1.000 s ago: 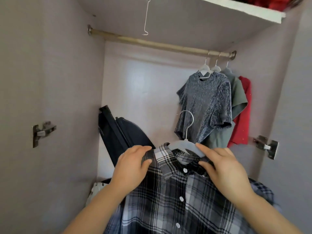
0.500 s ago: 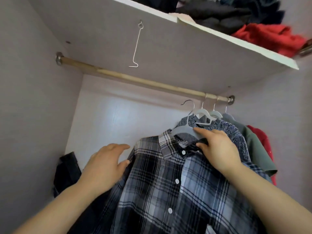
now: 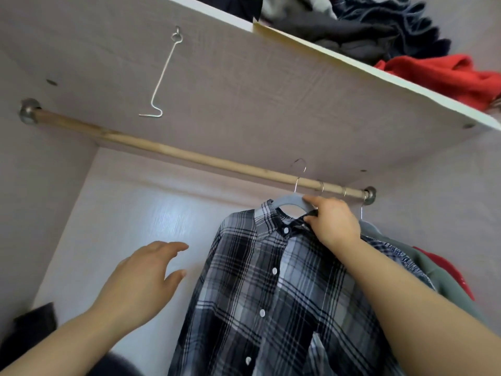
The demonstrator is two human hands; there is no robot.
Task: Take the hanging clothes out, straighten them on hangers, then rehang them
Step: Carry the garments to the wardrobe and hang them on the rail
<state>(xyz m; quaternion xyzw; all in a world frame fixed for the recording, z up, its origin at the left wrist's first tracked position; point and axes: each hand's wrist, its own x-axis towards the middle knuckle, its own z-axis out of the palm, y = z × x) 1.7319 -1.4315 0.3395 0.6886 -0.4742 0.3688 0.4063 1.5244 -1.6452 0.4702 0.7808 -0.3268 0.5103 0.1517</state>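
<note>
Far left, low in the wardrobe corner: dark soft bag [image 3: 29, 329], not involved. Above it the long wooden hanging rod [image 3: 162, 149] starts at a metal bracket and runs down-right across the view. A thin bent wire hook [image 3: 162, 77] dangles from the underside of the pale laminate shelf [image 3: 271, 99], not touching the rod

Left hand [image 3: 143, 278]: fingers spread and loose, holds nothing, hovers left of the shirt and apart from it

Centre-right: black, grey and white plaid button-up shirt [image 3: 271, 294] hangs full length off a pale blue plastic hanger [image 3: 287, 200], front buttoned. Right hand [image 3: 334, 223] has the grip: thumb and fingers wrapped on the hanger's right shoulder at the collar

Key relation: the hanger's steel hook [image 3: 299, 176] rises just left of the grip and crosses the rod line, beside the hooks of the garments already hung. Can't tell whether it is over the rod or only in front of it. Hanger long axis runs left-right, roughly along the rod in this view. Right hand is on it, left is well off

My read: rehang step, close to done. Next needs the hook seated before letting go

Far right: grey-green top [image 3: 406, 245] and red top [image 3: 450, 272] at the rod's right end; piled clothes incl. a red knit [image 3: 447, 77] on the shelf
</note>
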